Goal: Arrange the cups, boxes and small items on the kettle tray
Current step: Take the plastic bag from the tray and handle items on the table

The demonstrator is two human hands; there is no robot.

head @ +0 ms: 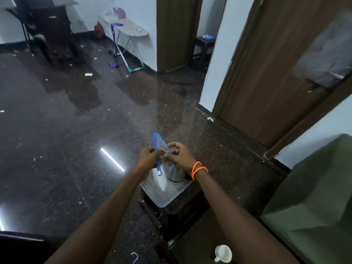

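Both my hands hold a clear plastic pouch with a blue zip edge (159, 141) above the tray. My left hand (148, 159) grips its left side and my right hand (181, 155) pinches its right side; an orange band circles that wrist. Under them a pale tray (162, 195) lies on a small dark table (182, 208). A steel kettle (177, 175) stands on the tray's far right, partly hidden by my right hand. A white cup (222, 253) lies on its side on the dark surface at the bottom right.
Dark polished floor (76, 130) with scattered white scraps spreads to the left. A green sofa (314, 206) stands at the right, with wooden doors (266, 73) behind. An ironing board (129, 29) and a mop (118, 46) lean by the far wall.
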